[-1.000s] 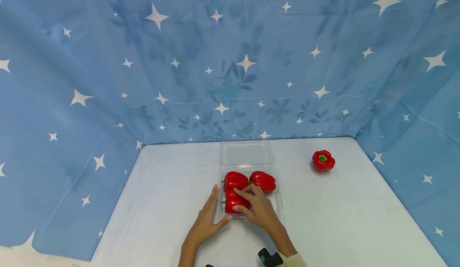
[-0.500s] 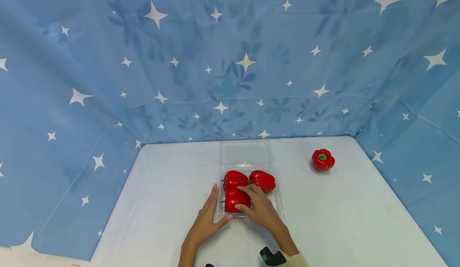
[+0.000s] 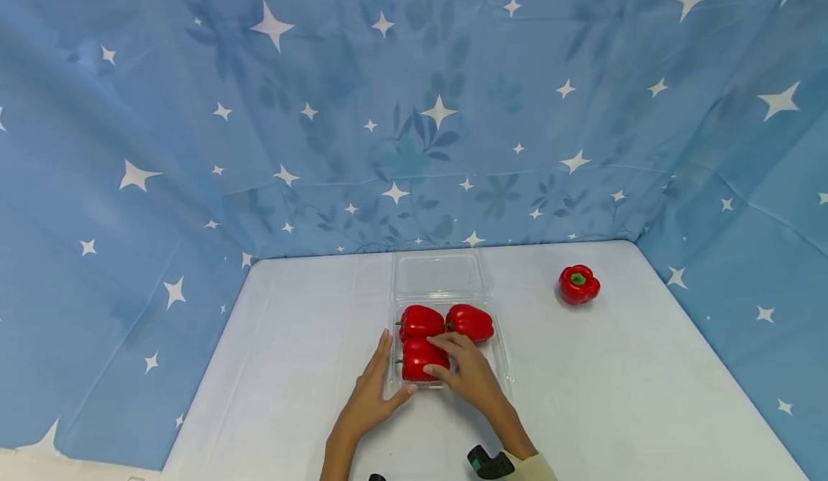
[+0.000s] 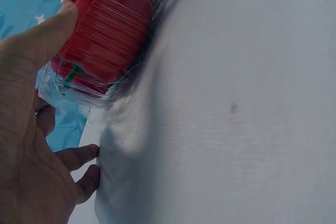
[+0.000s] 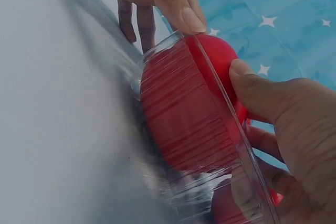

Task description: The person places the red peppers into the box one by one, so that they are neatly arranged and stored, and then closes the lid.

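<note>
Inside a clear plastic clamshell container lie three red bell peppers. My right hand holds the near-left bell pepper between thumb and fingers. The right wrist view shows that thumb touching the bell pepper above the container's rim. At the near-left corner, my left hand steadies the container with fingers extended along its left side and the thumb at its front rim. The far-left bell pepper and the far-right bell pepper lie on their sides behind my right hand.
Another red bell pepper stands stem up at the table's back right. The container's lid is folded back, flat toward the rear edge. A blue star-patterned curtain encloses the white table behind and at the sides.
My right thumb and fingers have shifted slightly right across the near-left pepper, uncovering more of it. The left hand stays at the container's corner. The head view has tilted slightly.
</note>
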`<action>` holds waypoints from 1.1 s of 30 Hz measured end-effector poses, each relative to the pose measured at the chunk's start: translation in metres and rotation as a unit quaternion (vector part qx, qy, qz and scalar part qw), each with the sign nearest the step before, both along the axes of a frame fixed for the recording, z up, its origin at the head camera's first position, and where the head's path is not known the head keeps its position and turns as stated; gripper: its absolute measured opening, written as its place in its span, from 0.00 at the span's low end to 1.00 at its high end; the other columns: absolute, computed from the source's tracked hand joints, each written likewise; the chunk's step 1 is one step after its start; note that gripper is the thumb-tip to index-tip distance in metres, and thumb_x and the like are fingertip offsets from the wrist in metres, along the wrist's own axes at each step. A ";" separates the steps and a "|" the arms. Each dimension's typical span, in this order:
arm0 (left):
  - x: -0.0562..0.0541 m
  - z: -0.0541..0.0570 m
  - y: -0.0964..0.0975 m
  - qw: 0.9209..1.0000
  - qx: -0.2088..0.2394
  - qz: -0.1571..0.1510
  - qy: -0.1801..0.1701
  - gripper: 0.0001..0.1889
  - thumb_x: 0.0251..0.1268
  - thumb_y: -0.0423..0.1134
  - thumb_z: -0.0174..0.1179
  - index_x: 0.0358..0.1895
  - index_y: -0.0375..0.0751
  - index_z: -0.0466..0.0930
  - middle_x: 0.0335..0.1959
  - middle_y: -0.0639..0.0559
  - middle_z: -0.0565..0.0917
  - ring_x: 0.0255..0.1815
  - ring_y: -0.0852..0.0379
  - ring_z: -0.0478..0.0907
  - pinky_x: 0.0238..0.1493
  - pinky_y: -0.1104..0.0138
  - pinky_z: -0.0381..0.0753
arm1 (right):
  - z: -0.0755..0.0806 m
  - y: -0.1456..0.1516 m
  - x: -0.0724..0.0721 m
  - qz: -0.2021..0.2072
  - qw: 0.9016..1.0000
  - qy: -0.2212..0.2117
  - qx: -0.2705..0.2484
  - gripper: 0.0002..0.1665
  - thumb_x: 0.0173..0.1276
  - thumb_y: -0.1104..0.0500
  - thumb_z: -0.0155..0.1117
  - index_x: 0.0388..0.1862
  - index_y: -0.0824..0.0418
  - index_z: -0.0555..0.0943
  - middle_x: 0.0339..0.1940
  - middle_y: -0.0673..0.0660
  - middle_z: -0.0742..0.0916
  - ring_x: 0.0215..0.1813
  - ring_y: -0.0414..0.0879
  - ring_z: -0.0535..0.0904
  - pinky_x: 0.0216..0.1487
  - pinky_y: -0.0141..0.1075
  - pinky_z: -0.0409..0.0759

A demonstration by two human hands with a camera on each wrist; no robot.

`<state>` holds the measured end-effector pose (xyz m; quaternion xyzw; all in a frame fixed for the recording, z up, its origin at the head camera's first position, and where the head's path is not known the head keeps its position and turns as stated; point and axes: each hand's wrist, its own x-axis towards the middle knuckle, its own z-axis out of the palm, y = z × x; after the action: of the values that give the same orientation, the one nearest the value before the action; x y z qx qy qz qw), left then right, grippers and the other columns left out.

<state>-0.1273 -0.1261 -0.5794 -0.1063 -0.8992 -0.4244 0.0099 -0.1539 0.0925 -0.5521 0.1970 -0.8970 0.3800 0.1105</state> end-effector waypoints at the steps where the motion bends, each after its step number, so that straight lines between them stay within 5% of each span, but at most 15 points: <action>1: 0.000 0.000 0.000 1.000 0.000 -0.001 0.001 0.51 0.59 0.62 0.62 0.80 0.53 0.44 0.80 0.52 0.50 0.77 0.40 0.55 0.59 0.26 0.62 | 0.000 0.000 0.000 -0.002 1.000 0.000 0.000 0.29 0.54 0.46 0.76 0.55 0.54 0.84 0.50 0.50 0.86 0.54 0.46 0.81 0.56 0.45 0.82; 23: 0.001 0.000 0.003 1.000 0.006 0.001 0.000 0.50 0.58 0.61 0.63 0.80 0.52 0.45 0.80 0.54 0.51 0.78 0.43 0.54 0.65 0.37 0.66 | 0.007 0.008 0.001 -0.009 0.998 -0.025 -0.048 0.28 0.54 0.50 0.77 0.54 0.57 0.84 0.52 0.53 0.86 0.57 0.50 0.82 0.56 0.44 0.82; 29: 0.002 0.001 0.004 1.000 0.001 0.008 -0.008 0.51 0.57 0.62 0.63 0.80 0.53 0.45 0.80 0.56 0.49 0.79 0.45 0.53 0.66 0.36 0.65 | 0.017 0.031 -0.004 -0.057 0.994 0.029 -0.088 0.19 0.55 0.60 0.77 0.46 0.59 0.85 0.46 0.55 0.87 0.45 0.49 0.85 0.37 0.33 0.86; 33: 0.002 0.000 0.003 1.000 -0.002 0.008 -0.016 0.51 0.57 0.62 0.62 0.80 0.54 0.44 0.80 0.55 0.49 0.79 0.44 0.52 0.65 0.35 0.65 | 0.024 0.052 -0.011 -0.110 0.988 0.044 -0.103 0.12 0.60 0.61 0.73 0.44 0.59 0.85 0.44 0.56 0.88 0.45 0.49 0.84 0.36 0.34 0.86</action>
<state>-0.1258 -0.1226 -0.5790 -0.0921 -0.9008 -0.4244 -0.0013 -0.1651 0.1443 -0.5282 0.1009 -0.8637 0.4466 0.2107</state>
